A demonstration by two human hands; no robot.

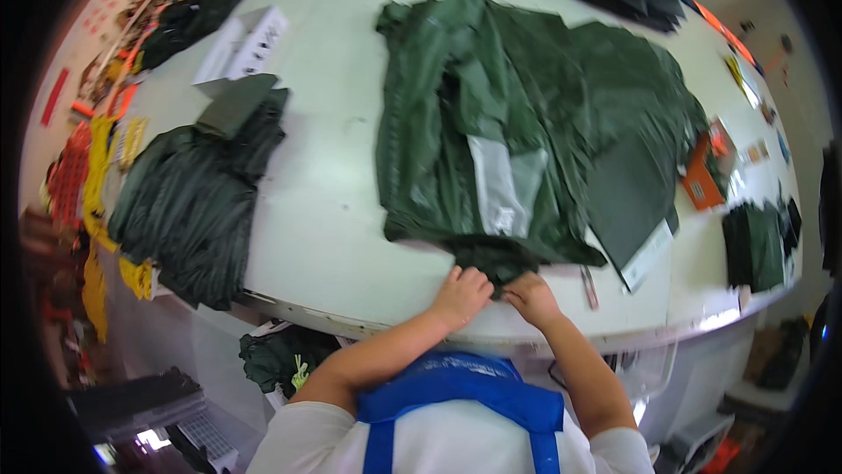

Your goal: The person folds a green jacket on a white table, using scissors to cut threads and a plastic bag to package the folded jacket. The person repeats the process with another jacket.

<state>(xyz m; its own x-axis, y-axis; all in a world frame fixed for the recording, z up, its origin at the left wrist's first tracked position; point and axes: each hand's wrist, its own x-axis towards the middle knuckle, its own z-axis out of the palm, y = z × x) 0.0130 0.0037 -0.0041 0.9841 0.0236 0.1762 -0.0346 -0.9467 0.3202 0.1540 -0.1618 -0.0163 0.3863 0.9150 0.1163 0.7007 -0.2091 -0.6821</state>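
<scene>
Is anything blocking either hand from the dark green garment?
Nothing visible: the left hand and right hand both touch the near edge of the dark green garment. The slim reddish object lies right of them.

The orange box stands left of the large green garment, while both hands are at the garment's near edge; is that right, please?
Not quite: the head view shows the orange box right of the large green garment. The left hand and right hand are indeed at the garment's near edge.
</scene>
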